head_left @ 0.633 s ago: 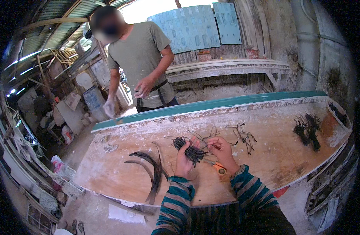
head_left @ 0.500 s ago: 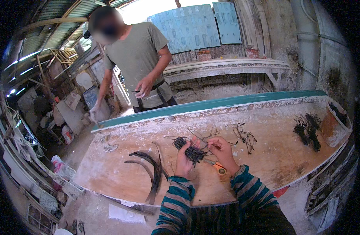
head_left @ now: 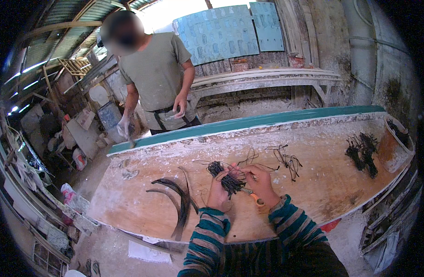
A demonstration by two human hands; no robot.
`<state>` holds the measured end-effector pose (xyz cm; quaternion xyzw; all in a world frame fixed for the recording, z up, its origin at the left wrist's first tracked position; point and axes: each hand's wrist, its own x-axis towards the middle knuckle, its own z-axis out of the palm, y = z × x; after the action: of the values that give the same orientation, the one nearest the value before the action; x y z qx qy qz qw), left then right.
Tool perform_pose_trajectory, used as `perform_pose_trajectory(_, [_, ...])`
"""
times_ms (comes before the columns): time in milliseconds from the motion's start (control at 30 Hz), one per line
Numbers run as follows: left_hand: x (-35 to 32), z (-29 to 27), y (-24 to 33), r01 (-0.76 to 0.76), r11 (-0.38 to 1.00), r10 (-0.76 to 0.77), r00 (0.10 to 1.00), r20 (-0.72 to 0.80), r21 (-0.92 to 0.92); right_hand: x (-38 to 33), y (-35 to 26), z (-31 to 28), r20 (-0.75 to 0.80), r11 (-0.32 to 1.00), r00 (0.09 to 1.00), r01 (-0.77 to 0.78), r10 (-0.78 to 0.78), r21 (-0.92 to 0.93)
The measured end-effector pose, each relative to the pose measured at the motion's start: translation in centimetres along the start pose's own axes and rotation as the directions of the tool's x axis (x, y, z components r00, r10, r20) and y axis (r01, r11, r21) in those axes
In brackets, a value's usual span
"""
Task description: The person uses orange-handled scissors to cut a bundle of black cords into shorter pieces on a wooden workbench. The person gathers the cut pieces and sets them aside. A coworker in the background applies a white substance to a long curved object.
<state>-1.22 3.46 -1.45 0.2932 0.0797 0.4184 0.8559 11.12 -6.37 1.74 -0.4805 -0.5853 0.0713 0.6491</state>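
My left hand (head_left: 216, 195) is closed around a bundle of thin black knotted cords (head_left: 231, 183), held above the wooden tabletop. My right hand (head_left: 263, 182) pinches a thin dark cord beside the bundle; the fingertips of both hands almost meet there. Partly under my right hand lies a pair of scissors (head_left: 257, 199) with orange handles. A few loose black cords (head_left: 290, 162) are spread on the board beyond my right hand. To the left of my hands rest several curved black strips (head_left: 181, 203).
More black cord bundles (head_left: 362, 152) lie at the right, beside a tilted container (head_left: 395, 152) with dark contents. A green plank (head_left: 249, 125) borders the table's far side. Across it stands a person (head_left: 156, 76), one hand holding a brush-like tool near the plank's left end.
My right hand has shifted slightly left, closer to the bundle. The other person has moved a little left and lowered one hand, while the other now shows a tool over the plank.
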Motion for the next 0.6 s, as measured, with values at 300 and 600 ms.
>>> perform_pose_trajectory(300, [-0.1, 0.1, -0.2, 0.02, 1.0, -0.021, 0.998, -0.057, -0.02, -0.8, 1.1, 0.6, 0.062, 0.984, 0.987, -0.144, 0.151, -0.103])
perform_pose_trajectory(600, [-0.2, 0.5, -0.3, -0.035, 0.999, 0.035, 0.994, -0.099, -0.003, -1.0, 1.9, 1.0, 0.134, 0.971, 0.964, -0.237, 0.231, 0.031])
